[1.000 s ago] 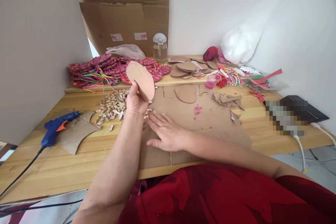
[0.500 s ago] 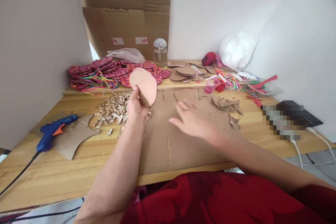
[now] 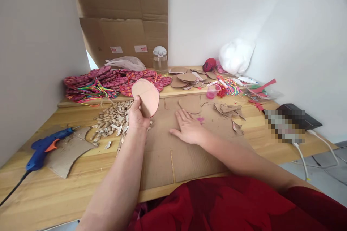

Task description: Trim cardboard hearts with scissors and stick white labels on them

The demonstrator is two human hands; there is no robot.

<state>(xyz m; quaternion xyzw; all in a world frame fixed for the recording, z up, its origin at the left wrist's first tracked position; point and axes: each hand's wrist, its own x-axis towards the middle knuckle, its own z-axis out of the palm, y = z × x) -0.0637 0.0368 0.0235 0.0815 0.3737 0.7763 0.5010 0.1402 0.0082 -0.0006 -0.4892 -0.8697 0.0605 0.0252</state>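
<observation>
My left hand point(image 3: 138, 115) grips an oval cardboard piece point(image 3: 146, 97) by its lower left edge, thumb on the plain face, holding it raised above the table. A pinkish rim shows along the piece's edge. My right hand point(image 3: 187, 126) lies with fingers spread on a large flat cardboard sheet point(image 3: 159, 166). Just beyond its fingertips another oval cardboard piece point(image 3: 189, 104) rests on the sheet. A pink smear point(image 3: 201, 120) marks the sheet beside that hand. Behind my left hand spreads a heap of peanut shells point(image 3: 111, 117).
A blue glue gun point(image 3: 46, 148) lies at left on a cardboard scrap point(image 3: 65, 158). Along the back are pink patterned pieces point(image 3: 105, 75), a bottle point(image 3: 160, 61), stacked cardboard ovals point(image 3: 187, 77), colourful cords point(image 3: 229, 85), a pink cup point(image 3: 213, 91) and white stuffing point(image 3: 235, 57). Torn cardboard point(image 3: 229, 110) lies right.
My right hand has come down flat onto the cardboard sheet, uncovering the pink smear. My left hand still holds the oval piece. The whole view has shifted slightly.
</observation>
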